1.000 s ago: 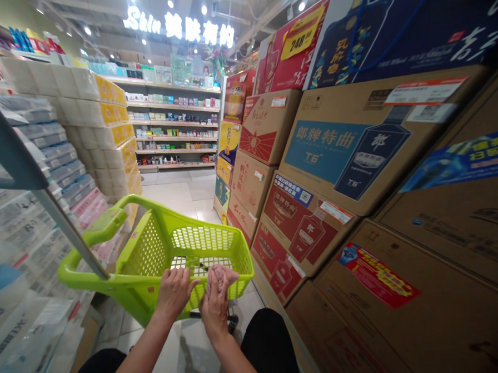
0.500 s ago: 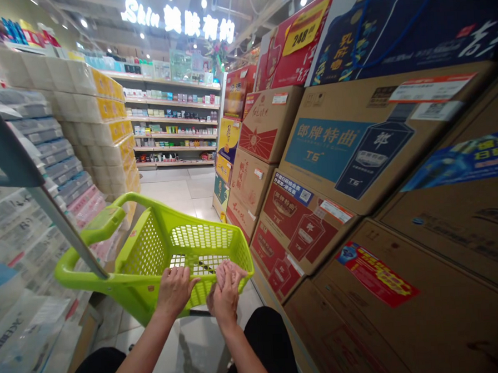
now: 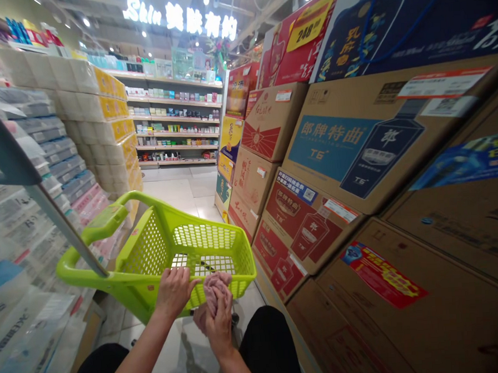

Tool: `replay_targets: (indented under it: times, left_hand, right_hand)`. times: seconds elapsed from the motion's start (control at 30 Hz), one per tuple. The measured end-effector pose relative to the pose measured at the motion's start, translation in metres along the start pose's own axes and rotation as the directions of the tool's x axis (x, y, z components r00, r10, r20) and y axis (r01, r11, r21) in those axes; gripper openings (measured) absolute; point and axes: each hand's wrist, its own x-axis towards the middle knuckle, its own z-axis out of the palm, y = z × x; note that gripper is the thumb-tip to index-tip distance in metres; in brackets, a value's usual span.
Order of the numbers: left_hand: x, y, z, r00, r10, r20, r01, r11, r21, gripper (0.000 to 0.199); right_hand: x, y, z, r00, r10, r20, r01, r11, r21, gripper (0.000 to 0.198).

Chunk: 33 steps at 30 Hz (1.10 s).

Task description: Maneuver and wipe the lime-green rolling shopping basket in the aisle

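A lime-green shopping cart (image 3: 131, 280) with perforated walls stands in front of me. My left hand (image 3: 173, 293) is closed over its near top rim, the thumb pointing right along the edge. In my right hand (image 3: 221, 324) a crumpled pink cloth (image 3: 216, 287) is bunched, lying against the outside and top of the same rim, just right of my left hand. Part of the cloth hangs below my fingers. The palm side of the right hand is partly hidden.
Stacked cardboard boxes (image 3: 326, 154) rise close on my right. Packs of tissue rolls (image 3: 99, 122) and bagged paper goods (image 3: 29, 214) pile up on the left. A grey pole (image 3: 63, 224) slants down to the cart. Tiled floor (image 3: 178, 190) leads to shelves (image 3: 179, 120) of small goods.
My right hand and the pink cloth have moved left and slightly down along the rim, closer to my left hand. My left hand keeps its grip on the edge.
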Motion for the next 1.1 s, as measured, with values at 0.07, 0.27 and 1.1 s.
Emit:
replay_targets:
  times: [0.07, 0.27, 1.1]
  left_hand:
    - [0.001, 0.002, 0.000, 1.000, -0.006, -0.001, 0.006, 1.000, -0.001, 0.026]
    - [0.001, 0.006, -0.001, 1.000, -0.012, -0.007, 0.012, 1.000, -0.006, 0.026]
    - [0.002, 0.011, -0.004, 1.000, -0.012, 0.004, 0.012, 1.000, 0.027, 0.026]
  right_hand:
    - [0.005, 0.009, -0.001, 1.000, -0.011, -0.007, 0.010, 0.999, -0.034, 0.036]
    - [0.011, 0.040, -0.008, 0.995, -0.083, 0.047, 0.087, 0.991, -0.100, 0.033]
    - [0.040, -0.009, -0.019, 0.989, 0.143, -0.048, -0.146, 0.986, -0.080, 0.047]
